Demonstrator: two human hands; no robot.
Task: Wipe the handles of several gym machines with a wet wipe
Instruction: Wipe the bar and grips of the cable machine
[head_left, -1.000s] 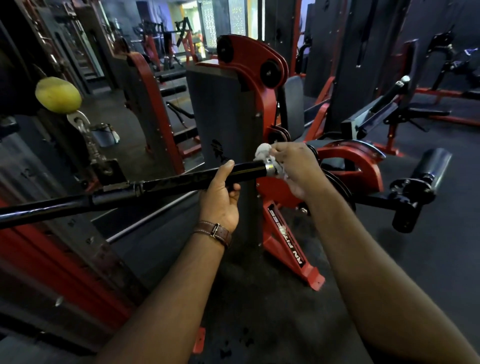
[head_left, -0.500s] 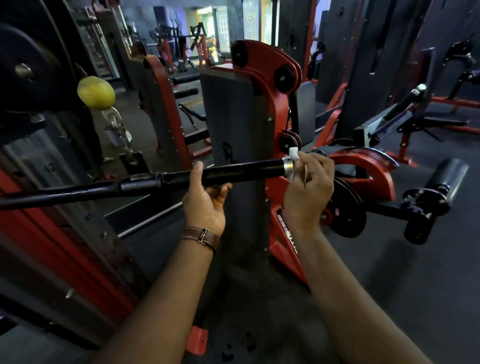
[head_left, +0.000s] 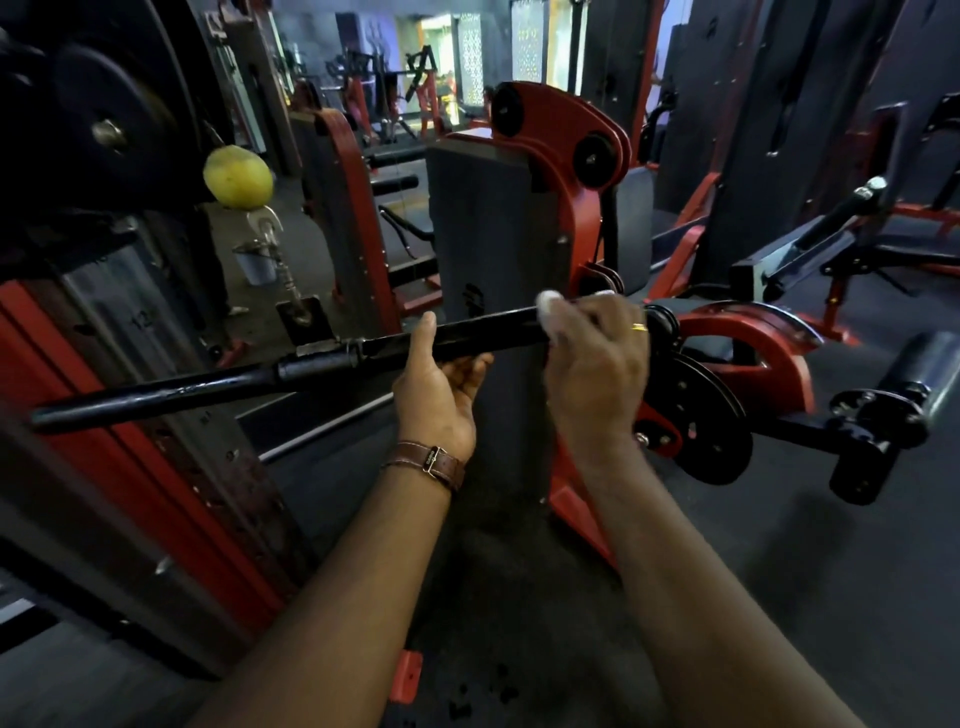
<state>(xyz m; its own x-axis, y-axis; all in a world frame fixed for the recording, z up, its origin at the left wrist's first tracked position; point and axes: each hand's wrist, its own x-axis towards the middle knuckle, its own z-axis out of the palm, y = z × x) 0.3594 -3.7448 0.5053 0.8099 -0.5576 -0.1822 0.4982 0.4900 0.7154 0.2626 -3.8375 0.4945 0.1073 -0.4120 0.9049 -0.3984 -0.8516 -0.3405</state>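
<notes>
One bar (head_left: 322, 358) is mid-wipe: right hand (head_left: 597, 374) wraps the wipe (head_left: 548, 312) round its three-o'clock end, left hand (head_left: 441, 384) grips alongside; other machines' handles presumably remain

One head-worn wide-angle view only — looking forward and down, close over the black bar (head_left: 322, 358) at chest height. Past the bar, the red-and-grey machine (head_left: 514, 244) nearby; beyond that, gym floor receding — edges bent by the lens.
</notes>
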